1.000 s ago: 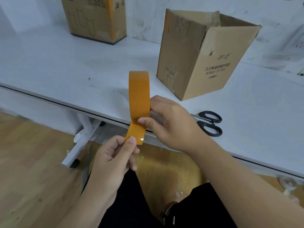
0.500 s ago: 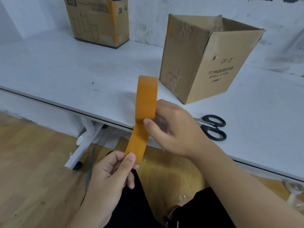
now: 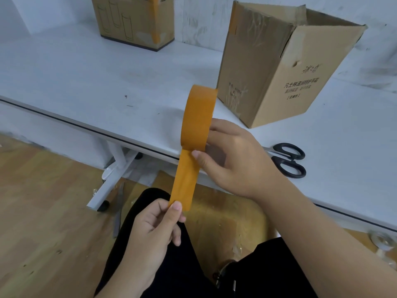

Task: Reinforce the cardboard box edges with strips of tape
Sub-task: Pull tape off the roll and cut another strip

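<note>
Longer now, the tape strip [image 3: 185,179] stretches between both hands, roll [image 3: 198,117] core hidden.

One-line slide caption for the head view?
Right hand holds the orange tape roll while left hand pinches its free end, open cardboard box behind.

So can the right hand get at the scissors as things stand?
Probably not right away. The scissors lie uncovered on the table just beside the right hand, but that hand grips the tape roll while the left hand pinches the pulled strip. It would have to let go first.
</note>
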Motion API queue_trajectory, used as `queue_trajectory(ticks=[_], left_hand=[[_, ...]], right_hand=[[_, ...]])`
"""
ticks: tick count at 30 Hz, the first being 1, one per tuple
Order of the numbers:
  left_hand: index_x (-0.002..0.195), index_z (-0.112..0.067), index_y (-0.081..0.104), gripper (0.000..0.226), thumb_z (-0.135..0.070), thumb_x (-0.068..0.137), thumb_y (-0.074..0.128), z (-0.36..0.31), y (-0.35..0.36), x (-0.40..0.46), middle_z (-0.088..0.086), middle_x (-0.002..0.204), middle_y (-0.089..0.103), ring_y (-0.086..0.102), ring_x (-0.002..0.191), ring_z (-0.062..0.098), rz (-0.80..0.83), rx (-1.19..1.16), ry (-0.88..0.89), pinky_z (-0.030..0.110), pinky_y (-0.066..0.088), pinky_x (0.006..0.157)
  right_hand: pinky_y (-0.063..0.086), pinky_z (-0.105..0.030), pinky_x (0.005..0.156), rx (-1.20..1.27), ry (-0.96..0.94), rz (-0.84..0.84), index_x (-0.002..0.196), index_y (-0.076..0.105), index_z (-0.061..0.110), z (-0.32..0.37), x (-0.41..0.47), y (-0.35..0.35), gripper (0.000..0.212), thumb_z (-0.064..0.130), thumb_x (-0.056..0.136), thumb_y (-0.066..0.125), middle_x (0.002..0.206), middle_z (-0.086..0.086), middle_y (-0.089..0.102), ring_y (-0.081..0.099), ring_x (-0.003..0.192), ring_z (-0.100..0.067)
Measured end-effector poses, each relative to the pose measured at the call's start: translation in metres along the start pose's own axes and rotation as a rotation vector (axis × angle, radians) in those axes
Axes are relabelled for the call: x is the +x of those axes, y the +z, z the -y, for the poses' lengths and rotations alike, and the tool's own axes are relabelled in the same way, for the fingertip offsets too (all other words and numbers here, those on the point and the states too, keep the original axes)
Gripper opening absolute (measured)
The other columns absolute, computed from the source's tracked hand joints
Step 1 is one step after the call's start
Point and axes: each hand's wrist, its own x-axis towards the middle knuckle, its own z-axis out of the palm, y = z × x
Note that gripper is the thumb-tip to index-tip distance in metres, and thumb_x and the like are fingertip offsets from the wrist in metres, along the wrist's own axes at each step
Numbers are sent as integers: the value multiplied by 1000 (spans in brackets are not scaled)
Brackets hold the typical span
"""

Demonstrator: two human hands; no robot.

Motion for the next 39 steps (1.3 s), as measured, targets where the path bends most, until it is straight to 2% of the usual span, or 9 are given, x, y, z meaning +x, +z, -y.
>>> queue_trajectory(ticks=[8,17,22,25,28,31,34,36,39], left_hand=[[65,-22,62,28,-42,85,60,11,0,33,4,51,54,45,41,5,-17,89,60,11,41,50],[69,-29,61,29,-51,88,57,21,6,55,-6,53,59,50,45,3,-9,154,138,10,41,50],[81,-32,60,35,-66,79,56,12,13,77,-12,68,67,55,49,1,8,240,169,11,45,52],[76,-42,63,29,-71,75,56,7,14,85,-11,71,68,57,51,3,40,253,145,14,47,55],[76,-42,66,26,-67,77,57,7,13,83,-8,73,69,58,54,6,66,208,74,22,44,60],[75,-40,67,28,-66,76,57,8,8,75,-9,71,69,55,51,1,80,198,10,16,39,53],[68,-36,67,24,-60,71,64,9,5,68,-9,71,67,55,52,4,112,53,-100,19,38,47],[66,-34,67,22,-55,72,69,10,5,64,-7,72,65,54,53,7,127,-42,-138,20,37,46],[62,-31,67,26,-56,64,75,13,5,58,-6,67,62,51,50,8,136,-186,-183,20,36,43]], right_hand=[[46,-39,88,-2,27,-44,104,69,10,-1,2,1,25,25,94,52,116,-1,63,58,108,-20],[46,-33,76,-40,74,5,101,65,9,-2,5,3,22,25,94,50,102,-1,62,55,89,-16],[42,-34,85,-120,68,35,106,64,16,-5,9,3,21,26,91,52,106,7,61,51,99,-11],[39,-30,86,-102,65,30,110,63,15,-6,8,3,23,24,91,53,111,5,61,51,104,-15],[35,-24,85,-58,75,33,109,62,13,-5,8,3,22,21,92,53,109,5,59,51,104,-17],[37,-24,81,-4,80,37,102,63,9,-3,7,2,17,18,90,53,102,6,58,46,93,-8],[40,-26,76,51,104,43,99,62,7,-2,7,0,16,14,87,55,99,0,60,47,85,-10],[44,-29,75,109,139,27,101,61,9,0,6,-3,18,13,85,56,96,1,59,49,82,-12],[48,-40,82,232,192,3,107,61,12,4,4,-6,26,10,82,55,100,-4,62,57,92,-21]])
